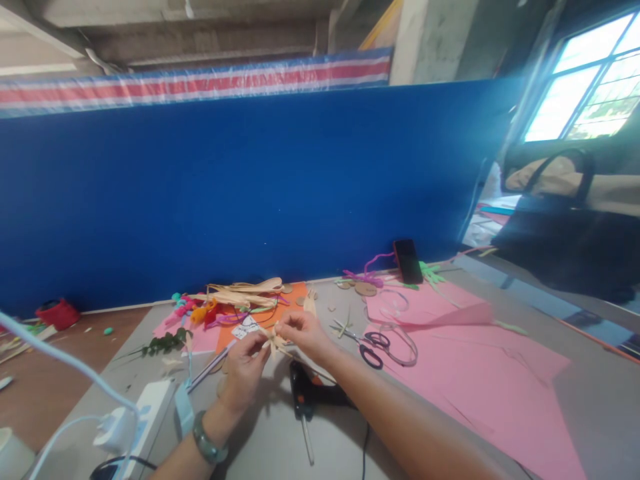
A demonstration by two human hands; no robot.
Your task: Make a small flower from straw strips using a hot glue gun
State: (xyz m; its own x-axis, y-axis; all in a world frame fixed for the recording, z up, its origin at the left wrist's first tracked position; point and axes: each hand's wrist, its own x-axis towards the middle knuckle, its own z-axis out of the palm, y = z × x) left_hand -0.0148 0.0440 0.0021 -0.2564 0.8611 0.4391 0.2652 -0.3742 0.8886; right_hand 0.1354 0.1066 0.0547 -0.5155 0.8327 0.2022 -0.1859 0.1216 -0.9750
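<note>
Between both hands is a small pale, star-shaped flower, apparently of straw-coloured strips. My left hand, with a bracelet on the wrist, pinches its left side between thumb and fingers. My right hand has its fingertips closed at the flower's upper right edge. Below my right forearm a black glue gun lies on the table, a pale glue stick jutting from it. Scissors with dark handles rest to the right of my right hand.
Pink sheets cover the right side. At the back lie straw-coloured strips, an orange sheet, a phone against the blue partition, and green leaves. A white power strip with cables stands front left.
</note>
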